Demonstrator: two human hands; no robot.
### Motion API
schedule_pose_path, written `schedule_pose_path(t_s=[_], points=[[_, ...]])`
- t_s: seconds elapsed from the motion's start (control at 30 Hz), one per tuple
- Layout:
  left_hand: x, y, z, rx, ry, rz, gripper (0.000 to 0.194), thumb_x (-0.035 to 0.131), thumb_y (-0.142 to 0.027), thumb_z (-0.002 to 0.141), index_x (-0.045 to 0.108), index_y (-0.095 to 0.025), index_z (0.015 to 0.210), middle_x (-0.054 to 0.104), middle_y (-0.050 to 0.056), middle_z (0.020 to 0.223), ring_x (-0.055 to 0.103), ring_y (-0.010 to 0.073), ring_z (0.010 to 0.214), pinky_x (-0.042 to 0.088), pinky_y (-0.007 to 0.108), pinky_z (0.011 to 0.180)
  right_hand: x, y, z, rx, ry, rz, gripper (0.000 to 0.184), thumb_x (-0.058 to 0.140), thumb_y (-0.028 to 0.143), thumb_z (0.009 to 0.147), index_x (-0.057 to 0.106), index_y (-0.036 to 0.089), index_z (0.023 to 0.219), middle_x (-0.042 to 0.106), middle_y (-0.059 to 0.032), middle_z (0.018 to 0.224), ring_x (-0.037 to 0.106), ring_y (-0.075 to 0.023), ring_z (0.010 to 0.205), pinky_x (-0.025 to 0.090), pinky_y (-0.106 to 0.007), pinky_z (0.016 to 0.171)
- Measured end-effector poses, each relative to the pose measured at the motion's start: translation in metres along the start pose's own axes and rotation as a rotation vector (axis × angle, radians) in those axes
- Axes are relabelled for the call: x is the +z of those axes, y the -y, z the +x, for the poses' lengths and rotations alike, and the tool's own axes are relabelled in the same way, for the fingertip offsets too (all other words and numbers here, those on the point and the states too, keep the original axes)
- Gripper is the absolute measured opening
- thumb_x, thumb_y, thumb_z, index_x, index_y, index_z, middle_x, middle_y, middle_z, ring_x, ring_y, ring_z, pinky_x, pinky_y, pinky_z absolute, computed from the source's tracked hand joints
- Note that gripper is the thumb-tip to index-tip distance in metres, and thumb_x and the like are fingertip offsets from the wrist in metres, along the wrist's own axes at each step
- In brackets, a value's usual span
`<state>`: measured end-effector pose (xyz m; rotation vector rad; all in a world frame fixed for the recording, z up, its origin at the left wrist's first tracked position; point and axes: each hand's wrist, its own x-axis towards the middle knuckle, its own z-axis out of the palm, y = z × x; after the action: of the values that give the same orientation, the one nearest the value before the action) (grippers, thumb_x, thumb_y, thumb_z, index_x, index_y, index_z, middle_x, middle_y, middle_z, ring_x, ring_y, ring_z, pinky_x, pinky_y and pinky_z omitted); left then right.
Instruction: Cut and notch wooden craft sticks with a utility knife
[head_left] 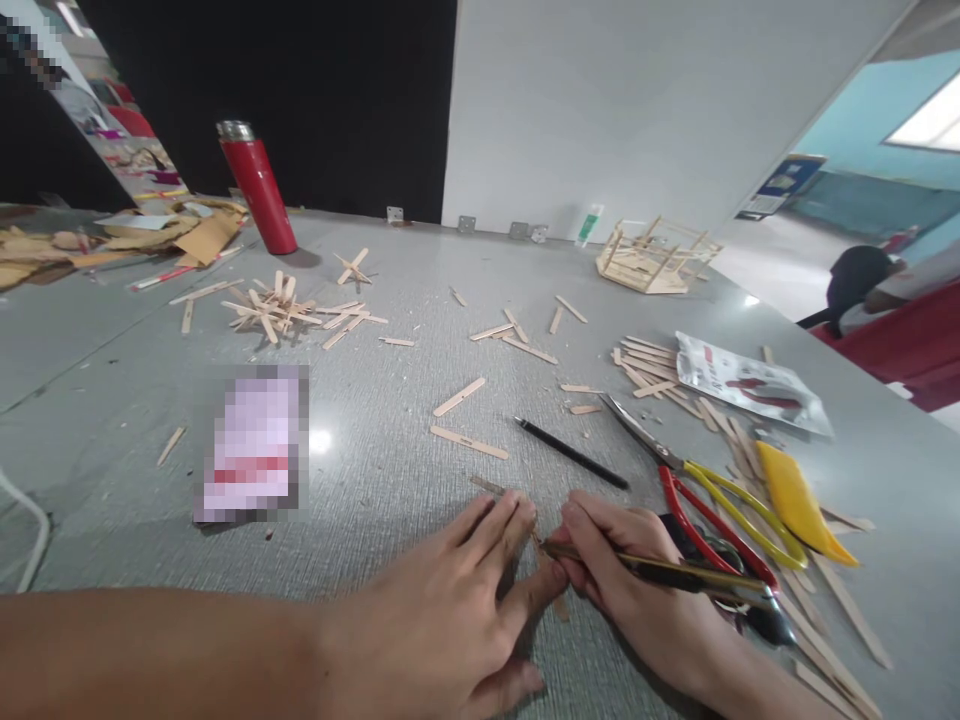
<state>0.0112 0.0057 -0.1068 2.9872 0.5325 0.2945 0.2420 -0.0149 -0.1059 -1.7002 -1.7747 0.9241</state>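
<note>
My left hand (pixel 472 600) presses down on a small wooden craft stick (pixel 561 608), mostly hidden, its fingertips and thumb on either side of the work spot. In my right hand (pixel 630 570) is a slim gold-and-dark pen-like tool (pixel 675 573), pinched near its tip. That tip meets the stick between my two hands; whether it is a blade or a point I cannot make out. A thin strip (pixel 486 484) pokes out beyond my left fingertips. Two craft sticks (pixel 469 441) and a black pen (pixel 574 453) lie just ahead.
Red-and-yellow-handled scissors (pixel 682 465), a yellow object (pixel 799 500), and a silver packet (pixel 750 380) lie among sticks at right. Behind stand a wooden stick frame (pixel 656 262) and a red flask (pixel 259 190). A stick pile (pixel 274 308) and a blurred-out item (pixel 255 440) are left.
</note>
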Motion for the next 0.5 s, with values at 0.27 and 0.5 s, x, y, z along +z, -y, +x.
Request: schedule_pose_path(t_s=[0.27,0.5], points=[[-0.002,0.0023,0.0035,0.018,0.015,0.011,0.067,0.031,-0.049,0.11,0.031,-0.004,0.161,0.037,0.033,0.162,0.028,0.0412,0.155,0.026,0.048,0.127,0.0011,0.0041,0.0025,0.009,-0.023,0.05,0.048,0.045,0.054,0.107,0.042,0.026,0.068,0.05,0.0033,0.059,0.045,-0.0138,0.054,0.036,-0.024,0.044],[-0.0025,0.0015,0.0025,0.005,0.0,0.006,0.066,0.033,-0.048,0.11,0.035,-0.004,0.159,0.037,0.032,0.161,0.03,0.0404,0.155,0.027,0.047,0.126,-0.0007,-0.0021,0.0014,-0.044,-0.061,-0.126,0.041,0.046,0.049,0.107,0.055,0.025,0.075,0.064,-0.0013,0.071,0.061,-0.0213,0.071,0.048,-0.034,0.068]])
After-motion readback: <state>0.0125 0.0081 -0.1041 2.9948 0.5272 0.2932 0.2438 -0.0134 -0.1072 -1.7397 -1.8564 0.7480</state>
